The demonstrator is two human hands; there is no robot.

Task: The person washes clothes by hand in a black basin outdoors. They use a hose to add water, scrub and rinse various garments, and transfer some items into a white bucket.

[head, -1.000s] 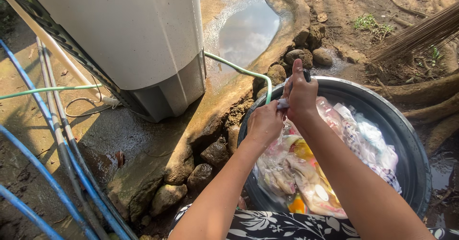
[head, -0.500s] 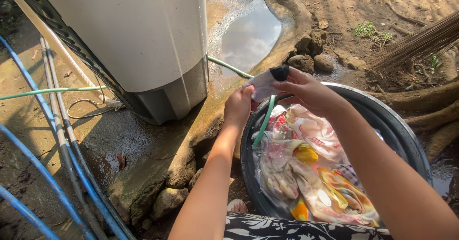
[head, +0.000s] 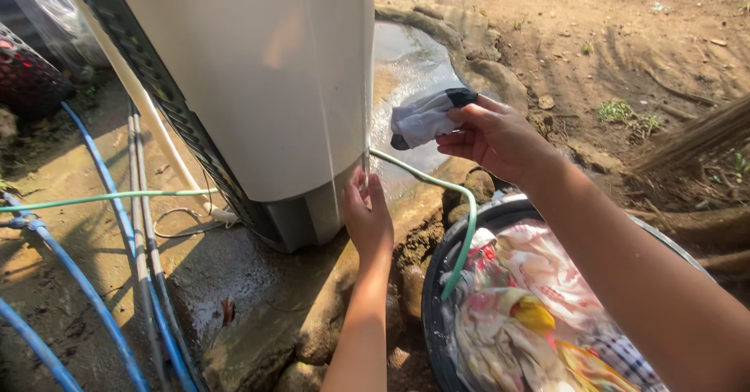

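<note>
Wash step, wet cloth lifted. My right hand [head: 500, 138] has fingers pinched on a white-and-black cloth [head: 426, 119], held up at one o'clock, above the puddle [head: 406, 72]. My left hand [head: 367, 216], fingers together and flat, touches the white machine's [head: 258, 87] lower corner. Green hose [head: 461, 228] runs into the black tub [head: 431, 314] of laundry at five o'clock. Next move needs care: machine edge close left, open ground right.

A wet white cloth with a black edge [head: 426, 116], crumpled and pinched in the right hand [head: 496, 138], hangs in the air beside the corner of a white washing machine [head: 258, 80], which the left hand [head: 367, 216] touches low down.
</note>
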